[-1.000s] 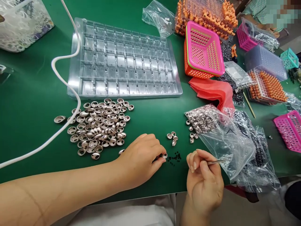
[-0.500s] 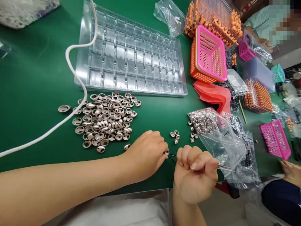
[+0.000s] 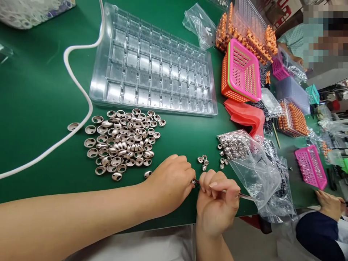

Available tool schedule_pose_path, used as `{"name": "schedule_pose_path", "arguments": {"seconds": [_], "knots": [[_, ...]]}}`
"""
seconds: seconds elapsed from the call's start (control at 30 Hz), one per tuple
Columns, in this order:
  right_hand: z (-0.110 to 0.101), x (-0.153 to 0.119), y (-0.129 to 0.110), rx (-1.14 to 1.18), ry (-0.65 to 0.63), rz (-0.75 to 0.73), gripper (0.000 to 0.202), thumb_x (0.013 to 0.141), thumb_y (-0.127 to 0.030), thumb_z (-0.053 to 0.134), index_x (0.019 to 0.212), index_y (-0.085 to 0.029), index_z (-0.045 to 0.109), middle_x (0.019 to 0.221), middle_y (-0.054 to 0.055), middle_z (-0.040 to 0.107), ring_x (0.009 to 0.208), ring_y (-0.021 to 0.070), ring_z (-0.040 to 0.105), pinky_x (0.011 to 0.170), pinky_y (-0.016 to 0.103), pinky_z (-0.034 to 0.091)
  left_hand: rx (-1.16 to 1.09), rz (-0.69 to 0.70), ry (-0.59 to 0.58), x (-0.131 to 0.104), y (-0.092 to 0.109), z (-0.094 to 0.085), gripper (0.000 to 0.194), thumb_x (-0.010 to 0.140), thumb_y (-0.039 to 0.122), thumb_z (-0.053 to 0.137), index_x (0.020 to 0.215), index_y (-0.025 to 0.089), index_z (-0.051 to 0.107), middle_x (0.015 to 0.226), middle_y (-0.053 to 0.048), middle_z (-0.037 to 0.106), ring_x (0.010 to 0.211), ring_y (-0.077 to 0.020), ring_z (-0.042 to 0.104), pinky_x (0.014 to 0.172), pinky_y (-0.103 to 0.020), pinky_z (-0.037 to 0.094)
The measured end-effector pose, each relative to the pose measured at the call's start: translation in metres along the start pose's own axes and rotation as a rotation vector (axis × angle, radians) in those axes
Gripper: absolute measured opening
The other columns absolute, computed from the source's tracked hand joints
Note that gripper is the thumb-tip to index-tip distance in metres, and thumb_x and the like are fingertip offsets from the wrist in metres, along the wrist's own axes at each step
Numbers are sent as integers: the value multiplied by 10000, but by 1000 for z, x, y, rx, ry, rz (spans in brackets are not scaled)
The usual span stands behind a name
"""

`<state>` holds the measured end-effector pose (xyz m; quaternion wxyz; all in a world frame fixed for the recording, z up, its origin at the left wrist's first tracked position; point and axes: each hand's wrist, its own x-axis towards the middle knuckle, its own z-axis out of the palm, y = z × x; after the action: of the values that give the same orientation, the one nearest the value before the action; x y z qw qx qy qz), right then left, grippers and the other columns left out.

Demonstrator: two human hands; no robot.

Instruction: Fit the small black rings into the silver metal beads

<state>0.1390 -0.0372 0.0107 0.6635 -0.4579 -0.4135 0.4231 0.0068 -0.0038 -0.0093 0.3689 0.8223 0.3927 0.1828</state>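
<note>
My left hand (image 3: 171,183) is closed in a pinch on a small silver cup-shaped metal part (image 3: 193,181), mostly hidden by the fingers. Facing it, my right hand (image 3: 219,199) is wrapped round thin metal tweezers (image 3: 246,196), whose dark tip meets the part at the left fingertips. The rear of the tweezers sticks out to the right. Left of my hands lies a heap of silver metal cups with holes (image 3: 122,139). One single cup (image 3: 147,174) is beside my left wrist. Several smaller silver pieces (image 3: 204,159) lie beyond my hands.
A clear compartment tray (image 3: 152,72) lies behind the heap, and a white cable (image 3: 78,83) crosses at left. To the right are a plastic bag of silver pieces (image 3: 250,159), red sheets (image 3: 244,114), stacked baskets (image 3: 244,72) and orange parts. A co-worker's hand (image 3: 330,204) is at far right.
My right hand has moved left, bringing the tweezers' tip from a short gap away up to the metal part. My left hand stays nearly in place. The view has shifted slightly.
</note>
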Motion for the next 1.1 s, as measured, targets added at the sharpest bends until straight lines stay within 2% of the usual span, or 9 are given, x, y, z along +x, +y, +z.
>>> {"name": "schedule_pose_path", "arguments": {"seconds": [0.23, 0.43, 0.77, 0.9, 1.1], "knots": [[1, -1, 2, -20, -15, -4, 402, 1040, -362, 448, 736, -218, 668, 569, -55, 316, 531, 104, 382, 527, 257, 332, -12, -14, -18, 2, -1, 0, 63, 914, 190, 700, 858, 178, 727, 802, -18, 693, 852, -219, 576, 756, -370, 370], [1, 0, 3, -53, -34, 2, 410, 1041, -360, 456, 710, -215, 650, 571, -56, 308, 536, 108, 408, 538, 264, 336, -22, -1, 19, 1, -3, 2, 90, 902, 167, 695, 814, 182, 711, 766, -8, 675, 822, -206, 562, 745, -361, 366], [-9, -2, -2, -86, -161, 63, 380, 983, -235, 511, 619, -192, 608, 588, -15, 465, 582, 126, 452, 567, 305, 356, -11, 25, 50, 1, -2, 0, 139, 873, 148, 713, 744, 174, 666, 715, 6, 653, 767, -186, 531, 716, -349, 362], [-12, -1, -3, -79, -200, 70, 352, 962, -175, 510, 631, -186, 628, 575, -11, 507, 579, 123, 461, 558, 299, 349, -15, 24, 45, 1, -3, 2, 124, 891, 152, 694, 771, 181, 686, 724, 0, 660, 780, -193, 537, 719, -351, 358], [-14, -4, -5, -129, -205, 54, 358, 968, -187, 508, 656, -195, 681, 552, -11, 516, 549, 124, 464, 546, 302, 352, -14, 27, 46, 2, -2, 1, 124, 912, 163, 679, 791, 181, 703, 739, -5, 673, 790, -198, 545, 728, -354, 363]]}}
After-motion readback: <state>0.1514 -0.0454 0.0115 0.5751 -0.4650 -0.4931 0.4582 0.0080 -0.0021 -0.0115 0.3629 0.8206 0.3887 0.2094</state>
